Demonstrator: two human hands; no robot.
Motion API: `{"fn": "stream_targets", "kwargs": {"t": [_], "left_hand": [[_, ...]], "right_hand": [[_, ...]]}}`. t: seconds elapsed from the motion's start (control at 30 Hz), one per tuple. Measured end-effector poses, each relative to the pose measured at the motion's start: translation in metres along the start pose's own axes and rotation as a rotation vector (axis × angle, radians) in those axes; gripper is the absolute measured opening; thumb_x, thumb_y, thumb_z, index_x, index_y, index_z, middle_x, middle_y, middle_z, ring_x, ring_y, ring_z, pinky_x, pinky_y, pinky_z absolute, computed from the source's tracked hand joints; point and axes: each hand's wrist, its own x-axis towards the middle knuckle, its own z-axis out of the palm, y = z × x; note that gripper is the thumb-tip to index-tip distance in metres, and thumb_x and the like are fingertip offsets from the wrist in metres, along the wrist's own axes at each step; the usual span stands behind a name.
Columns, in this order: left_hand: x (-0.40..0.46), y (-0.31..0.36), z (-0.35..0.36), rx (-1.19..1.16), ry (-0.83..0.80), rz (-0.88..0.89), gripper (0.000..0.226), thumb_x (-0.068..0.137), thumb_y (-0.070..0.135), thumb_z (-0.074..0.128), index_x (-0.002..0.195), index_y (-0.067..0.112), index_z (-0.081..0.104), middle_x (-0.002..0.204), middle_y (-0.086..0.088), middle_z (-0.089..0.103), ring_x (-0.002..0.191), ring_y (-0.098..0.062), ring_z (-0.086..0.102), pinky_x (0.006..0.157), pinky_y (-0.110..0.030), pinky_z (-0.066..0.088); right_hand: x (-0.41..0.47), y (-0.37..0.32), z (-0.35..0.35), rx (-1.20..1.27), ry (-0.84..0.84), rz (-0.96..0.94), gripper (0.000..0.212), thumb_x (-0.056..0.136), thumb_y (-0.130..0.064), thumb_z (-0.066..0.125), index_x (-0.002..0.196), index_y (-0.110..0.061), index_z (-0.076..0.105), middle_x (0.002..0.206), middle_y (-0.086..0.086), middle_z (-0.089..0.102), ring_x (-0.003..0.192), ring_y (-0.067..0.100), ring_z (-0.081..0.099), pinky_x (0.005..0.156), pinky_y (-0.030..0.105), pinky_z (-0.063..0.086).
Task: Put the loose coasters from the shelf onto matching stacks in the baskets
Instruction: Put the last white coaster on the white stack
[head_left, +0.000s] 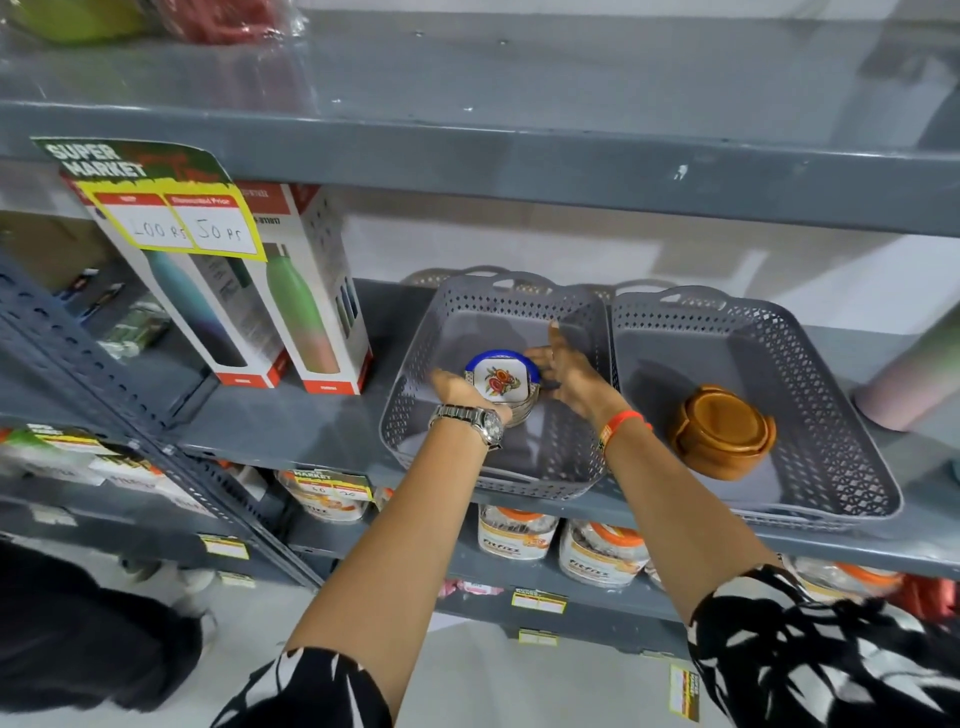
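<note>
Two grey perforated baskets stand side by side on the grey shelf. In the left basket (415, 358) sits a stack of white coasters (500, 385) with a flower print, and a blue-rimmed round piece shows behind it. My left hand (460, 391), with a metal watch on its wrist, grips the stack's left side. My right hand (566, 371) is at the stack's right side with fingers spread, touching the blue rim. The right basket (810, 374) holds a stack of round brown wooden coasters (722, 431) in a holder.
Boxed bottles (291, 301) with a price sign stand left of the baskets. A pale bottle (914, 379) lies at the far right. An upper shelf edge (519, 161) overhangs. Jars (519, 530) fill the shelf below. Dark clothing shows at bottom left.
</note>
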Motion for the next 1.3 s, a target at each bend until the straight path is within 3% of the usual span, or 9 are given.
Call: {"fn": "stream_targets", "kwargs": {"t": [0.1,0.17,0.3,0.47,0.73,0.8,0.9,1.13,1.3], "left_hand": [[0.009,0.004,-0.003,0.096,-0.003,-0.029,0.068,0.094,0.057,0.015,0.107,0.005,0.057,0.112,-0.018,0.057,0.112,-0.033,0.051,0.109,-0.048,0.033],[0.014,0.012,-0.002,0.170,0.058,0.070,0.062,0.098,0.051,0.016,0.133,0.007,0.043,0.136,-0.015,0.046,0.127,-0.033,0.043,0.110,-0.047,0.032],[0.025,0.034,0.007,0.293,0.117,0.338,0.059,0.103,0.042,0.015,0.148,0.004,0.014,0.156,-0.014,0.016,0.143,-0.028,0.020,0.116,-0.038,0.019],[0.043,0.030,-0.003,0.526,0.037,0.278,0.074,0.094,0.064,0.014,0.149,0.014,0.020,0.154,-0.014,0.023,0.140,-0.031,0.027,0.116,-0.045,0.022],[0.037,0.019,-0.014,0.548,0.006,0.244,0.074,0.095,0.062,0.008,0.147,0.013,0.026,0.151,-0.013,0.032,0.138,-0.029,0.032,0.112,-0.040,0.025],[0.035,0.018,-0.010,0.524,0.046,0.283,0.070,0.097,0.058,0.013,0.147,0.011,0.025,0.150,-0.012,0.032,0.137,-0.028,0.033,0.112,-0.039,0.026],[0.037,0.015,-0.003,0.499,0.133,0.402,0.063,0.099,0.052,0.021,0.146,0.010,0.025,0.148,-0.011,0.034,0.135,-0.030,0.036,0.113,-0.042,0.029],[0.017,-0.060,0.037,0.735,0.041,0.810,0.049,0.102,0.031,0.033,0.146,0.009,0.030,0.150,-0.010,0.034,0.135,-0.026,0.036,0.109,-0.030,0.029],[0.018,-0.133,0.069,0.732,-0.238,0.363,0.047,0.101,0.037,0.033,0.130,0.002,0.048,0.110,-0.011,0.059,0.104,-0.022,0.055,0.089,-0.028,0.043]], "right_hand": [[0.003,0.004,-0.001,0.069,0.020,0.001,0.069,0.100,-0.053,0.014,0.136,-0.003,0.047,0.138,0.016,0.052,0.126,0.032,0.047,0.106,0.042,0.036],[0.005,0.006,0.000,0.104,0.086,-0.006,0.065,0.101,-0.049,0.018,0.130,-0.001,0.052,0.131,0.018,0.056,0.122,0.034,0.051,0.105,0.042,0.038],[0.002,0.008,0.007,0.116,0.165,0.064,0.049,0.098,-0.056,0.023,0.075,-0.020,0.048,0.074,0.004,0.049,0.062,0.016,0.045,0.057,0.026,0.039],[-0.002,0.012,0.016,0.176,0.191,0.087,0.045,0.099,-0.054,0.022,0.066,-0.025,0.034,0.050,-0.005,0.044,0.042,0.008,0.037,0.040,0.021,0.027],[-0.009,0.005,0.017,0.183,0.225,0.110,0.047,0.100,-0.051,0.022,0.073,-0.019,0.041,0.061,0.002,0.049,0.051,0.012,0.046,0.049,0.023,0.040],[-0.017,0.001,0.016,0.210,0.223,0.099,0.047,0.099,-0.053,0.024,0.102,-0.015,0.053,0.092,0.011,0.064,0.078,0.021,0.063,0.067,0.028,0.055],[-0.037,-0.016,-0.006,0.146,0.402,0.007,0.064,0.098,-0.053,0.027,0.146,-0.011,0.031,0.149,0.015,0.038,0.134,0.035,0.040,0.112,0.046,0.034],[-0.100,-0.004,-0.101,0.092,0.741,-0.199,0.045,0.102,-0.033,0.036,0.134,-0.001,0.047,0.141,0.018,0.048,0.130,0.034,0.044,0.104,0.036,0.034],[-0.120,0.036,-0.150,0.130,0.879,-0.079,0.049,0.101,-0.031,0.036,0.132,0.004,0.049,0.139,0.025,0.048,0.127,0.038,0.045,0.107,0.040,0.036]]}}
